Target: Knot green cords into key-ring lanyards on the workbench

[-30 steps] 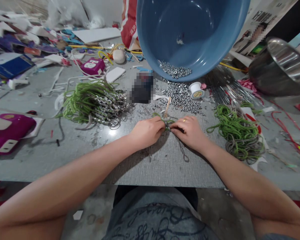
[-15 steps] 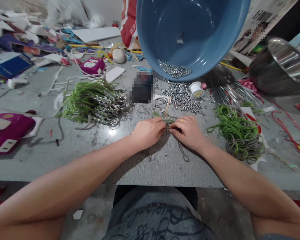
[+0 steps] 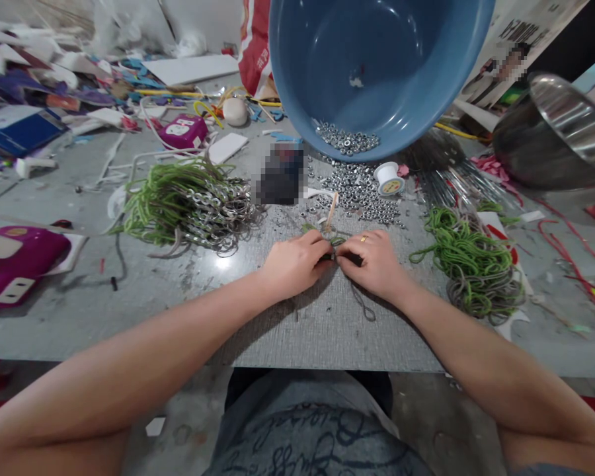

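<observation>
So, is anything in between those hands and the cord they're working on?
Nothing visible: the left hand and right hand both pinch the cord directly. The tan stick and small metal pieces are beyond the hands, not between.

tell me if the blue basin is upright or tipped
Tipped: the blue basin opens toward the camera, and small metal pieces lie gathered on its lower side.

We see white glare on the grey, textured tabletop (image 3: 297, 347), soft shadows toward its front edge, and lens stretch on the shiny, round steel bowl (image 3: 535, 149)
</observation>
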Tool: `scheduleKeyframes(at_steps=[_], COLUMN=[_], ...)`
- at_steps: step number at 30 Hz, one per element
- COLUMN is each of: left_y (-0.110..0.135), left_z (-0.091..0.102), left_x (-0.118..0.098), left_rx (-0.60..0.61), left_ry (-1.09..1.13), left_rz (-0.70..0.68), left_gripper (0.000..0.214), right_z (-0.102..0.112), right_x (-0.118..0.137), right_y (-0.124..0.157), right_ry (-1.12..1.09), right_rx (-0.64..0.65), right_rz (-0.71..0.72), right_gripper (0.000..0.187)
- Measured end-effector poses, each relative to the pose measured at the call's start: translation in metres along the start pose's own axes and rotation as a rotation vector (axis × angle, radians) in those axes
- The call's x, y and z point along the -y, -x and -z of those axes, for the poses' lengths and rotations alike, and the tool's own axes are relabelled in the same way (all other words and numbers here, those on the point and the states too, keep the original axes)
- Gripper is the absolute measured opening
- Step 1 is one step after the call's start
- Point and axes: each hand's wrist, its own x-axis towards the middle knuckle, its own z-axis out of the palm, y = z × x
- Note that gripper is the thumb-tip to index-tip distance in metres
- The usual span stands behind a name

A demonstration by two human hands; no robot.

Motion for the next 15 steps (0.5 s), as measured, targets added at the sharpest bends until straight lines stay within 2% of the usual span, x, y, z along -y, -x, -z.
scheduleKeyframes(at_steps=[3,7,15], left_y=[0.000,0.000,0.000], left_z=[-0.001,-0.001,-0.001], left_x=[0.000,0.000,0.002], left_rx=[-0.003,0.000,0.005], left_ry=[-0.008,-0.002,0.012], left_rz=[-0.010,-0.014,-0.001], left_gripper=[0.020,0.021,0.019], right_z=[0.002,0.004,0.012], right_x=[0.001,0.000,-0.012], right_y=[0.000,0.000,-0.001], right_ry=[-0.035,-0.074,-0.101], right_rx=[0.006,0.001,-0.115], right_rz=[-0.018,-0.113,-0.208], right_gripper=[0.008,0.005,0.007])
